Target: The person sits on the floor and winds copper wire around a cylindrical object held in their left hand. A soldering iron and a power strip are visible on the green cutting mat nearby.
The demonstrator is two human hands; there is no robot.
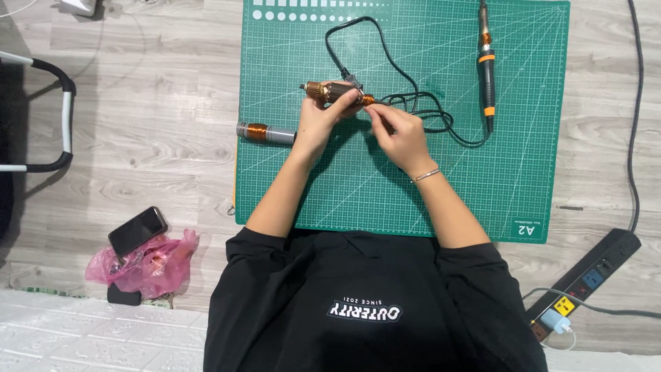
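Left hand [318, 122] up at the rotor [337, 92], fingers curled shut around its dark middle, holding it level above the green mat [482, 179]. Right hand [399, 134] sits at four o'clock of it, fingertips pinched tight at the copper end; what they pinch is too small to tell. A second rotor [265, 132] lies at nine o'clock of the left wrist, on the mat's edge. Black cable [413, 103] loops just past the right hand, running to the soldering iron [487, 69] at two o'clock. Phone [138, 231] and pink bag [148, 265] lie at seven o'clock on the surface; power strip [585, 282] at four.
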